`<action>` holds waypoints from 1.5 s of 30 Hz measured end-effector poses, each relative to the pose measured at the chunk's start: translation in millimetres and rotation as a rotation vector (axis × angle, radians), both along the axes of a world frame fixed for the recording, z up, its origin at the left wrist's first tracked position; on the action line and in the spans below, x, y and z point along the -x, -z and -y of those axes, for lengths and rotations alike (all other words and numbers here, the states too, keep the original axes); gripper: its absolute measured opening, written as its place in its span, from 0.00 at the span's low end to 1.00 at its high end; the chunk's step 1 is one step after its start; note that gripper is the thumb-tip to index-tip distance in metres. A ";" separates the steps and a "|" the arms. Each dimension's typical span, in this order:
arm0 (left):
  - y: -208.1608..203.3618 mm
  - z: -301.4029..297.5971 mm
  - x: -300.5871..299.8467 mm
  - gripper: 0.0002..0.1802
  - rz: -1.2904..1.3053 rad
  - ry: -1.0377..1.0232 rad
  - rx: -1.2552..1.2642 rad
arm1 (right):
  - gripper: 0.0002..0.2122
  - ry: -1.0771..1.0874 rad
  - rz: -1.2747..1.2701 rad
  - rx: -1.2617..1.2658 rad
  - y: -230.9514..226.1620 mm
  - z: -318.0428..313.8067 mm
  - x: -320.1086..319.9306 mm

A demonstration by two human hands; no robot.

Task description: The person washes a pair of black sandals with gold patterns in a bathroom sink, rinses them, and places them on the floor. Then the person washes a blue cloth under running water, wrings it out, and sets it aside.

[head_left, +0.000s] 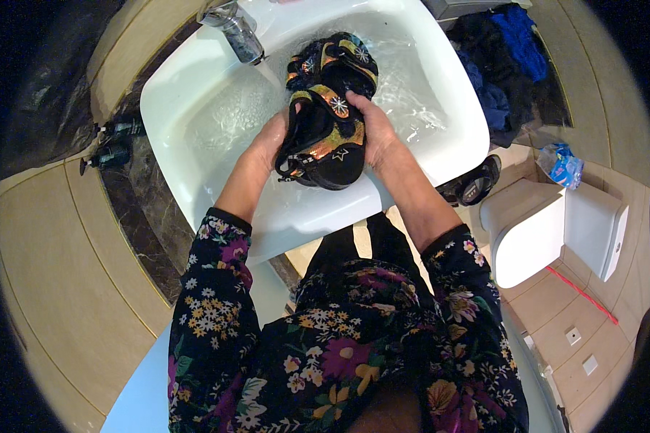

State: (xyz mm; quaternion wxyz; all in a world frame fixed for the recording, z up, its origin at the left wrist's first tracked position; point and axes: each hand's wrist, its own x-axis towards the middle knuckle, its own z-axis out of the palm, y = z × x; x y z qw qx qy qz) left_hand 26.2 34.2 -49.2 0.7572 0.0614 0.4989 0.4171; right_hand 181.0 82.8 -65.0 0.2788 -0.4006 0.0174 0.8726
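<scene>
My left hand [271, 138] and my right hand [375, 130] are closed round the sides of a black shoe [341, 137]. It has shiny orange-gold patches, a strap with a white starburst and a star outline near its rounded end. Just beyond it, a matching black shoe [365, 68] lies against it, over the water. Both are above the white washbasin [170, 108], which holds rippling water. My left fingers are partly hidden behind the near shoe; my right thumb lies on its upper side.
Water runs from a chrome tap [242, 40] at the far left of the basin. Dark bottles [112, 153] stand left. Blue and black clothes [502, 61] lie right, above a dark slipper [479, 189]. A white toilet [531, 238] with a blue plastic package [565, 169] is farther right.
</scene>
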 end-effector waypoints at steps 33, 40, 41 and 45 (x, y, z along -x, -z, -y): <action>8.2 35.2 64.4 0.16 -0.882 0.181 -0.125 | 0.18 0.149 0.392 -0.519 -80.8 -12.0 -94.7; 24.9 49.0 69.4 0.15 -0.953 0.239 -0.267 | 0.18 0.292 0.504 -0.672 -94.4 -14.7 -101.1; 16.8 52.3 60.6 0.16 -1.038 0.319 -0.291 | 0.20 0.311 0.513 -0.649 -95.2 -16.0 -103.9; -20.8 85.9 24.4 0.19 -1.366 0.617 -0.502 | 0.19 0.385 0.586 -0.689 -100.2 -18.5 -113.8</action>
